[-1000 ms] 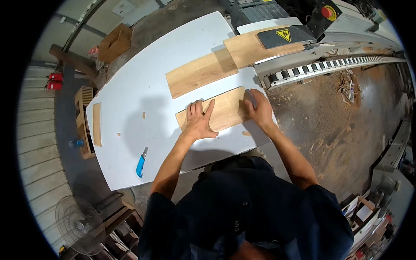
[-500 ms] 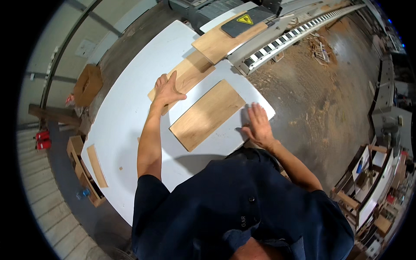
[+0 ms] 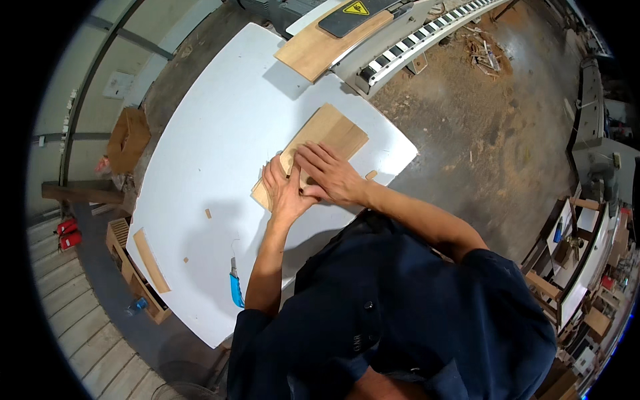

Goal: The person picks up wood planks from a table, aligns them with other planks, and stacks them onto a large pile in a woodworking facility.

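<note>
Two flat wooden boards (image 3: 340,130), pale brown with visible grain, lie one on the other on the white table, their edges slightly out of line. My left hand (image 3: 285,190) is closed on their near left end, fingers over the edge. Beside it, my right hand (image 3: 330,175) rests over the upper board with its fingers bent together and its thumb close to my left thumb. Small dark edges show between the two hands; what they belong to is mostly covered. Left of my left forearm lies a blue-handled utility knife (image 3: 236,288).
The white table (image 3: 180,167) carries a narrow wood strip (image 3: 152,261) at its left edge and small wood scraps. Beyond its far edge, another board (image 3: 310,57) sits under a machine's dark guard (image 3: 353,20). A striped rail (image 3: 407,50) runs off right. Sawdust covers the floor.
The longer board on the left now lies stacked with the shorter one. My right hand has come left from the table's edge to meet my left hand. The utility knife has come into view.
</note>
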A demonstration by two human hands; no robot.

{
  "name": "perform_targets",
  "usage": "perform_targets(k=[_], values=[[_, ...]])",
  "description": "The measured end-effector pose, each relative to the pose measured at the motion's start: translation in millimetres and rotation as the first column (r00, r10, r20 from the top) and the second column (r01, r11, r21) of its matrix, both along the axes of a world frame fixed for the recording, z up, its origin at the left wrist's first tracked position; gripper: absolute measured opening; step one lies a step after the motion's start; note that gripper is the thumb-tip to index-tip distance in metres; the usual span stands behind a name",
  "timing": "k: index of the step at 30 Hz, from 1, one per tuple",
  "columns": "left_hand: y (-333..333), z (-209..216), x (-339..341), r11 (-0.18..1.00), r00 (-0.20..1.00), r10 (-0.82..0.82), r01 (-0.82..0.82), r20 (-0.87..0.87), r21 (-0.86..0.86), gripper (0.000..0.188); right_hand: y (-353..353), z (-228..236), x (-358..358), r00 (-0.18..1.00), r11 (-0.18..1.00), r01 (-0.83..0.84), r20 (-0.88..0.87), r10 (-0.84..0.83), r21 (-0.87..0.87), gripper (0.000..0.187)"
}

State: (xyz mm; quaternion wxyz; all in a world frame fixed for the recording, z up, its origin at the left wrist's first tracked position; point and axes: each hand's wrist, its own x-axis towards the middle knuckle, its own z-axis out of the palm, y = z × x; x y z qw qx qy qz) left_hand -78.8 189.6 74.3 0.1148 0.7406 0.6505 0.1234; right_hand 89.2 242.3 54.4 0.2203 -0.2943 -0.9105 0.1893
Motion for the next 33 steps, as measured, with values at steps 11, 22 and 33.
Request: perform_targets(k=[11, 22, 33], values=[[2.2, -12.0, -3.9, 1.000, 1.000, -0.022, 0.022, 0.011, -0.019, 0.110, 105.4, -34.9, 52.0, 0.893, 0.902, 0.431, 0.145, -0.426, 0.000, 0.069], [243.7, 49.3, 35.8, 1.000, 1.000, 0.003, -0.003, -0.010, 0.000, 0.118, 28.6, -19.6, 84.7, 0.844, 0.859, 0.449, -0.199, -0.498, -0.246, 0.052], [158.4, 38.8, 17.9, 1.000, 0.995, 0.019, -0.019, -0.095, 0.004, 0.114, 0.8, -2.7, 109.8, 0.804, 0.845, 0.487, -0.265, -0.532, -0.221, 0.051]])
